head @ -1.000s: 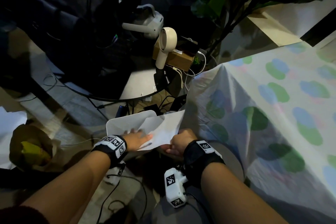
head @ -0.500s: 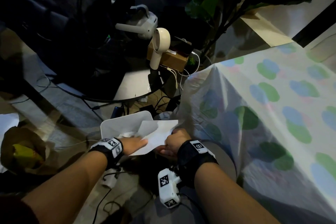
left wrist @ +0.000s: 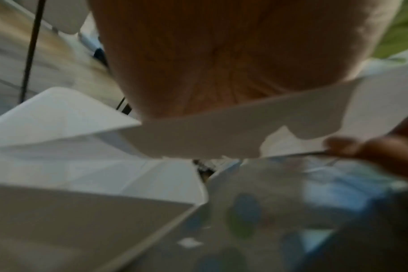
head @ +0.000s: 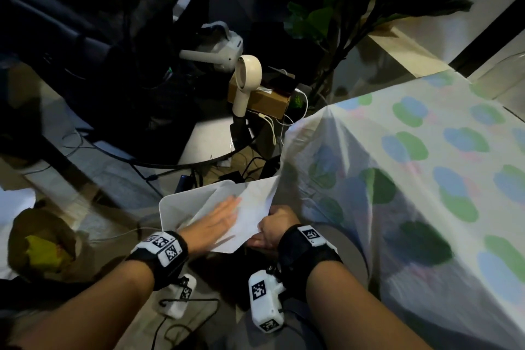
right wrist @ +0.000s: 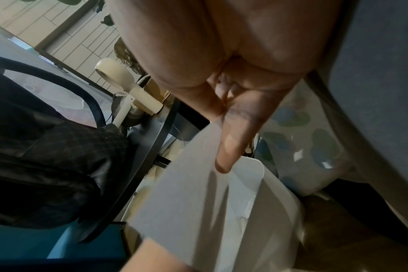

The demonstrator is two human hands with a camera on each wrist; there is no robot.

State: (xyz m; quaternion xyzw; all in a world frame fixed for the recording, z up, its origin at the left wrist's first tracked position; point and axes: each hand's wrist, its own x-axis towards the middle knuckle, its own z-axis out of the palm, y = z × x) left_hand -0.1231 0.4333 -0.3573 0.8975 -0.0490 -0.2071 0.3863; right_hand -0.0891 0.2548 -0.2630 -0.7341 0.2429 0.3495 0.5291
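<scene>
Both hands are on one sheet of paper (head: 252, 207), held low beside the corner of the desk with its spotted cloth (head: 412, 165). Left hand (head: 211, 224) lies flat on the sheet's upper face, fingers straight and together, pointing away and to the right. It is pressing rather than gripping. Right hand (head: 277, 229) is curled at the sheet's near right edge and pinches it; the right wrist view shows one finger (right wrist: 233, 143) laid along the paper. The sheet's long axis runs from that pinch away toward the cloth's hanging corner, and it slopes down to the left, where its edge dips inside the white bin (head: 176, 204). So the bin lies ahead and to the left, under the flat hand — the nearer of the two. Judging from this, the coming move — sliding or pushing the paper in — goes down and left, with the pinch as pivot. Whether anything lies on the sheet I cannot tell.
</scene>
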